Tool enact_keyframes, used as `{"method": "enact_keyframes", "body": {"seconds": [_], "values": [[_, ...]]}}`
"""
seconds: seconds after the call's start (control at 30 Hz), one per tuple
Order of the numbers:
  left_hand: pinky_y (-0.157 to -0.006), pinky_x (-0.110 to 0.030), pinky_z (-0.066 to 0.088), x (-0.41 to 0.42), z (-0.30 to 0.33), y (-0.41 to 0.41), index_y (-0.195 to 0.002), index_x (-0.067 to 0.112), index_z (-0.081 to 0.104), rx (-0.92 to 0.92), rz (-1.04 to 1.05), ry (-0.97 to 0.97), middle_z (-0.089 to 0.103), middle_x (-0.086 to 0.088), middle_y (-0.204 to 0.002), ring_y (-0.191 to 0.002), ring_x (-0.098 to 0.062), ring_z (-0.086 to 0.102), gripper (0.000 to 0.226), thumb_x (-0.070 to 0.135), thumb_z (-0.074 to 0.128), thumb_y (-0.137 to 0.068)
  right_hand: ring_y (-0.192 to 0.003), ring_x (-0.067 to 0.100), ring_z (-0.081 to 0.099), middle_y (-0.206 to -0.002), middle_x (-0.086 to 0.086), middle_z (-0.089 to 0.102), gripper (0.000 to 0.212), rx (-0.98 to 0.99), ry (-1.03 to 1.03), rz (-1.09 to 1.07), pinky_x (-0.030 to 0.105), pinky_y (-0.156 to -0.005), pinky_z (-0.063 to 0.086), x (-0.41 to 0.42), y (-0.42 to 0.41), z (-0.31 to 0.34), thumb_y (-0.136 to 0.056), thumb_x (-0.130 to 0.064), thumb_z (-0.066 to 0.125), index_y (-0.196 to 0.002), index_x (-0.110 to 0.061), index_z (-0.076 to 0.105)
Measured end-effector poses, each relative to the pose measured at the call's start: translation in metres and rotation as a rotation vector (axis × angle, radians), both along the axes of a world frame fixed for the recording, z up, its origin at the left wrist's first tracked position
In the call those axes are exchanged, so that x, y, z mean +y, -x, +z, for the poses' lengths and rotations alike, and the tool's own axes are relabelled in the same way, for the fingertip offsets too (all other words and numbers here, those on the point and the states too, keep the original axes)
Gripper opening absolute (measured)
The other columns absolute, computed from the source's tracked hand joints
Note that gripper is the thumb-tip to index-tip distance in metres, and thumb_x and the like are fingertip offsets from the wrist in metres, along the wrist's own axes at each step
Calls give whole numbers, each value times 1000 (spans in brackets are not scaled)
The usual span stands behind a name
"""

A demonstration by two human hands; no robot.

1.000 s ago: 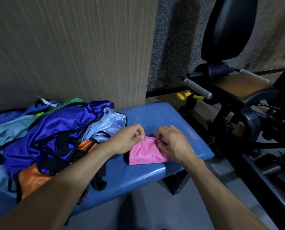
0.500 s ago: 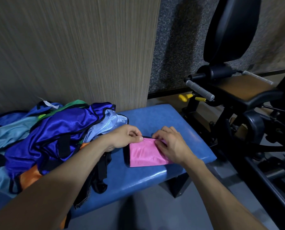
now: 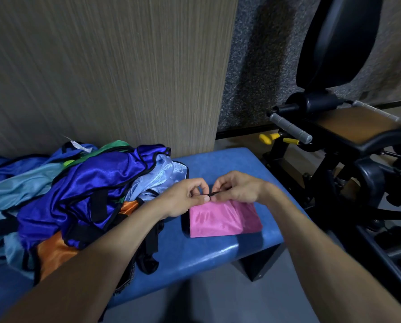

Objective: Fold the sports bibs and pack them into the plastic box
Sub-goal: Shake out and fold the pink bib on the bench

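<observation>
Together, the left hand (image 3: 186, 197) and right hand (image 3: 238, 190) pinch a black trim strip (image 3: 212, 194) between their fingers, just above the folded pink bib (image 3: 222, 219) lying on the blue counter (image 3: 218, 252).

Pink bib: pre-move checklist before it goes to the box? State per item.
1. Pink bib folded into a compact rectangle: ok.
2. Bib fully supported on the blue bench: ok, though its near edge lies close to the bench's front edge.
3. Black trim strip tucked in: not ok, left hand and right hand pinch it at the bib's far edge.
4. Bib clear of the unfolded pile: ok, a strip of bench shows between them.
5. Plastic box located: cannot tell, none in view.
</observation>
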State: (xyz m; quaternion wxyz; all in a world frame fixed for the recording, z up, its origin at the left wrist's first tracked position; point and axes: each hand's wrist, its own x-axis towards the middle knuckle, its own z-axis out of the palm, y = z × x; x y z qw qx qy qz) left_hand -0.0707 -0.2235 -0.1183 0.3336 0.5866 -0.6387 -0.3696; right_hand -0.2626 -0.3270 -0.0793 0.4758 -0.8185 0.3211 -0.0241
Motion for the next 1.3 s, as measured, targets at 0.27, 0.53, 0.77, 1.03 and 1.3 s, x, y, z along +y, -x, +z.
{"method": "enact_keyframes", "body": {"seconds": [0.27,0.53,0.77,1.03,1.3], "values": [[-55,-25,31,3,-4,-7,-88,13,70,-27,43,-24,50,4,-65,-59,-9,40,15,26,75,-92,-63,7,59,-70,1,64,21,-106,-165,-143,18,-57,48,-11,25,-5,-89,-25,78,-78,-10,69],[-66,-11,40,5,13,-12,-91,15,70,67,36,-168,60,10,-75,-65,3,50,8,17,67,-99,-79,5,61,-84,-6,66,20,-213,348,-237,20,-76,47,4,30,-46,-89,-32,78,-78,-21,65],[-62,-18,43,3,5,-2,-83,25,69,-202,185,-13,65,14,-70,-57,4,52,12,24,70,-95,-81,15,56,-85,-6,62,18,-171,782,-332,32,-75,47,26,30,-48,-92,-36,71,-85,-20,66],[-61,-11,40,13,4,14,-85,22,67,-330,266,145,66,10,-76,-69,-1,59,12,23,67,-97,-84,27,54,-93,-1,58,21,-41,990,-425,42,-75,44,35,27,-46,-93,-39,69,-89,-19,71],[-78,-30,48,22,2,20,-90,16,66,-377,283,228,66,7,-87,-83,-12,60,11,21,63,-99,-86,24,57,-90,-1,61,32,5,931,-404,39,-72,48,40,40,-38,-95,-49,63,-88,-18,70]]}}
